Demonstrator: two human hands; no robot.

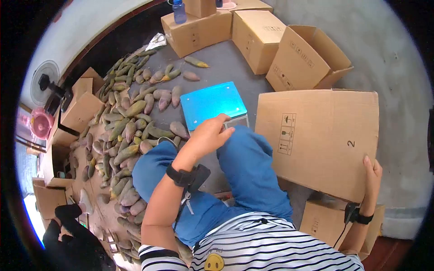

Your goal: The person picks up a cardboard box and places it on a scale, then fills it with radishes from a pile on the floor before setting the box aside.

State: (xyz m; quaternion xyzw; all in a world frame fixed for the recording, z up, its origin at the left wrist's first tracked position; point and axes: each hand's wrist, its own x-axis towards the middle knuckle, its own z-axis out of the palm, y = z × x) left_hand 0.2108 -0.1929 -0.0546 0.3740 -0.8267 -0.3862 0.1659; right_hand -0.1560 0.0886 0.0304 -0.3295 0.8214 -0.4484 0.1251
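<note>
A bright blue flat-topped scale [213, 105] sits on the grey floor in front of my knees. My left hand [208, 137] is over its near edge, by my knee, with thumb and forefinger apart and nothing between them; its other fingers are partly hidden. On the right stands a large closed cardboard box [316, 140] with printed handling marks and a handwritten "2". My right hand [372, 177] grips this box at its lower right edge. Dark bands with small devices circle both wrists.
Many long green and purplish vegetables [122, 131] are heaped at left. An open carton [300, 58] and closed boxes [196, 34] stand at the back, a blue bottle [179, 12] on one. A fan [45, 83] and a dark-clothed person [74, 239] are at left.
</note>
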